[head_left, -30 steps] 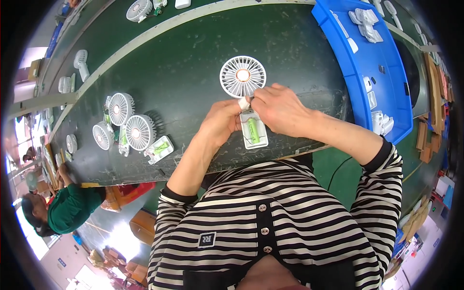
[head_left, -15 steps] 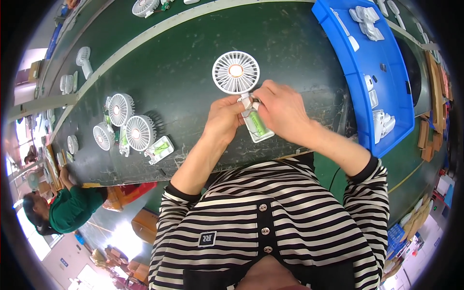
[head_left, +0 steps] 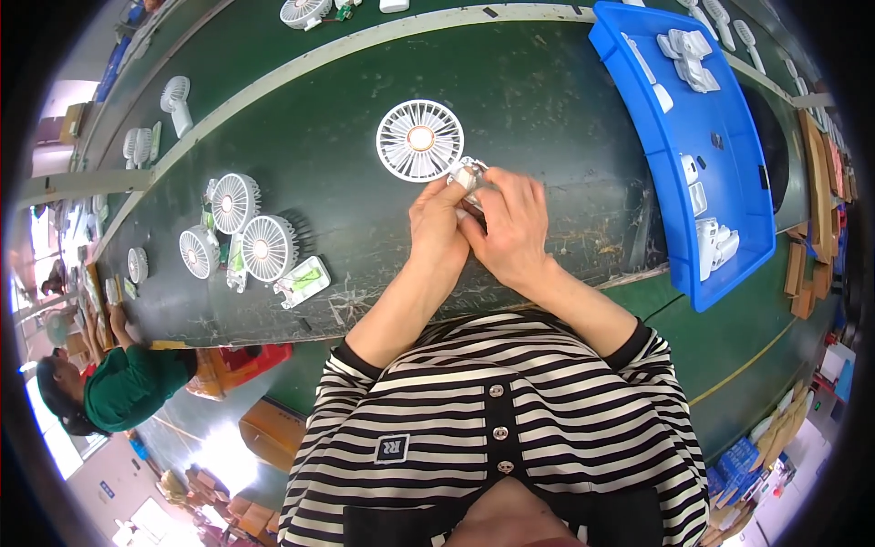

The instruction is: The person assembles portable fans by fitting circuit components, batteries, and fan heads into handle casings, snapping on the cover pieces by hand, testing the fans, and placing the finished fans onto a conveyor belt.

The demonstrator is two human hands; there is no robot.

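Observation:
A small white handheld fan (head_left: pixel 420 139) lies on the dark green worktable, its round grille pointing away from me. My left hand (head_left: pixel 437 226) is closed round the neck and handle just below the grille. From the other side my right hand (head_left: pixel 510 223) presses its thumb and fingers on the same handle, close against the left. Between the fingertips some white plastic at the neck (head_left: pixel 468 175) shows. Most of the handle and whatever is inside it are hidden by my hands.
To the left lie several partly assembled fans (head_left: pixel 267 248), one with an opened white handle (head_left: pixel 305 281) showing green inside. A blue tray (head_left: pixel 676 173) with white plastic parts (head_left: pixel 690 60) stands at the right. A co-worker in a green top (head_left: pixel 137 387) sits at the far left.
The fan has shifted slightly left and tilted, its handle swinging to the right. My hands have drawn together over the handle, covering the green battery that showed before.

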